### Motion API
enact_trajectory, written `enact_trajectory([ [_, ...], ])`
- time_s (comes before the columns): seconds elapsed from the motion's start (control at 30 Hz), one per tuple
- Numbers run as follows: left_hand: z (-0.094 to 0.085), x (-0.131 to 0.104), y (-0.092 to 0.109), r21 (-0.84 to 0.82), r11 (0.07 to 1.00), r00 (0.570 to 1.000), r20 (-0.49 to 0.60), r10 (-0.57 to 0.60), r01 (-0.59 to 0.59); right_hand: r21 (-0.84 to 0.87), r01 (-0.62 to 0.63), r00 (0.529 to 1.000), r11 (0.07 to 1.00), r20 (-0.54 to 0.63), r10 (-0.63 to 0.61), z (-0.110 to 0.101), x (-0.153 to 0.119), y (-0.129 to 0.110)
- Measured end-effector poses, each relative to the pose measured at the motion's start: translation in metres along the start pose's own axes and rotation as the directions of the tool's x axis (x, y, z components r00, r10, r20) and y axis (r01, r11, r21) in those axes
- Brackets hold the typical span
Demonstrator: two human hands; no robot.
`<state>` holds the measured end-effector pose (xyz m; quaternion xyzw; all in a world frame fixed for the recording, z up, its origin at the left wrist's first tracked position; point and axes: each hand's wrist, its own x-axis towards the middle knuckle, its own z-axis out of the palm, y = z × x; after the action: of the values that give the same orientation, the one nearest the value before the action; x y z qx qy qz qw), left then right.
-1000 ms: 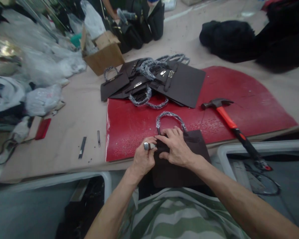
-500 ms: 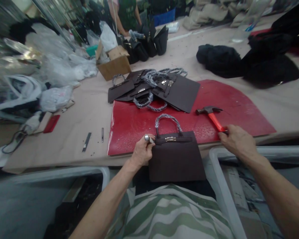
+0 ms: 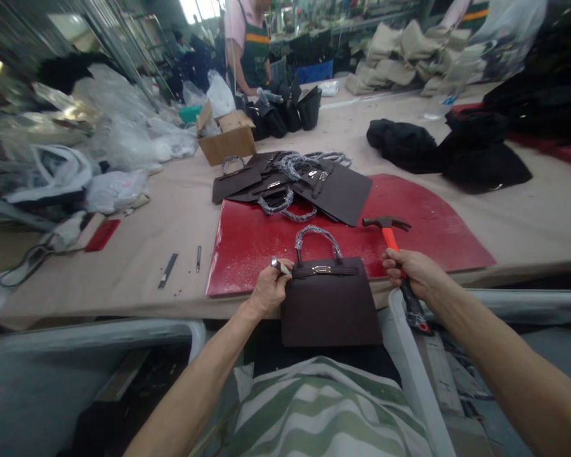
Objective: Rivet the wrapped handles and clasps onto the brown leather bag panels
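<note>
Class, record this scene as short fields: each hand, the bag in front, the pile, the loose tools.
Left hand: holds a silver-ended tool at the bag's upper left
Right hand: grips the hammer
Bag: dark brown, metal clasp, wrapped handle
Pile: similar bags, partly on the red board
Loose: two slim tools on the table

L hand (image 3: pixel 269 290) hid pt. of metal-ended tool (image 3: pixel 275 262); R hand (image 3: pixel 416 273) covered mid-section of hammer (image 3: pixel 390 238). Co-worker (image 3: pixel 236 44) was cut off at top; apron (image 3: pixel 257 46) lettering too sm. to read.
</note>
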<state>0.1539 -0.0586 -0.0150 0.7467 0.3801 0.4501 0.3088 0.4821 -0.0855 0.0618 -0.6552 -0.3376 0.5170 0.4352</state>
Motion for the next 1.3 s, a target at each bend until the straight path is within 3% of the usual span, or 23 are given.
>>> enact_trajectory([
  [0.13,-0.001,0.001,0.002,0.024,1.0,1.0,0.019,0.006,-0.006,-0.027,-0.008,0.998,1.0,-0.061,0.007,0.011,-0.014,-0.001],
  [0.23,0.0,0.003,0.005,0.049,0.999,0.999,0.044,-0.007,0.005,-0.241,0.127,0.986,0.962,-0.079,-0.149,0.018,-0.027,-0.011],
  [0.3,0.001,0.003,0.007,0.06,0.998,0.998,0.06,-0.011,0.007,-0.494,0.276,0.944,0.825,-0.019,-0.328,0.022,-0.037,-0.02],
  [0.37,0.001,0.003,0.008,0.063,0.998,0.998,0.06,-0.013,0.009,-0.68,0.384,0.886,0.624,0.083,-0.455,0.028,-0.046,-0.029],
  [0.43,0.002,0.003,0.01,0.061,0.998,0.999,0.052,-0.014,0.011,-0.765,0.434,0.852,0.475,0.177,-0.493,0.035,-0.055,-0.037],
  [0.53,0.002,0.004,0.012,0.066,0.998,0.998,0.057,-0.017,0.013,-0.796,0.487,0.819,0.36,0.273,-0.505,0.045,-0.071,-0.055],
  [0.63,0.003,0.005,0.016,0.086,0.996,0.997,0.071,-0.03,0.024,-0.756,0.581,0.72,0.301,0.304,-0.624,0.052,-0.094,-0.079],
  [0.7,0.003,0.006,0.017,0.092,0.995,0.997,0.073,-0.037,0.03,-0.718,0.629,0.631,0.299,0.246,-0.736,0.057,-0.109,-0.09],
  [0.8,0.003,0.006,0.017,0.086,0.996,0.997,0.07,-0.032,0.026,-0.703,0.654,0.521,0.279,0.151,-0.84,0.063,-0.116,-0.085],
  [0.87,0.004,0.006,0.015,0.085,0.996,0.997,0.066,-0.031,0.025,-0.72,0.667,0.536,0.192,0.284,-0.795,0.065,-0.11,-0.075],
  [0.97,0.004,0.006,0.014,0.086,0.996,0.997,0.067,-0.039,0.033,-0.738,0.671,0.624,0.068,0.513,-0.59,0.062,-0.101,-0.073],
  [1.03,0.003,0.006,0.014,0.087,0.996,0.996,0.077,-0.04,0.033,-0.749,0.657,0.618,0.087,0.469,-0.631,0.06,-0.103,-0.082],
  [1.13,0.002,0.006,0.015,0.097,0.995,0.996,0.08,-0.042,0.034,-0.743,0.627,0.532,0.235,0.188,-0.826,0.064,-0.111,-0.091],
  [1.17,0.002,0.006,0.015,0.101,0.994,0.996,0.079,-0.044,0.036,-0.738,0.623,0.53,0.258,0.156,-0.834,0.066,-0.113,-0.089],
  [1.23,0.002,0.007,0.014,0.107,0.994,0.996,0.08,-0.039,0.03,-0.762,0.604,0.614,0.233,0.259,-0.745,0.067,-0.111,-0.081],
  [1.3,0.003,0.006,0.012,0.111,0.994,0.996,0.084,-0.026,0.017,-0.808,0.568,0.737,0.159,0.413,-0.535,0.063,-0.104,-0.071],
])
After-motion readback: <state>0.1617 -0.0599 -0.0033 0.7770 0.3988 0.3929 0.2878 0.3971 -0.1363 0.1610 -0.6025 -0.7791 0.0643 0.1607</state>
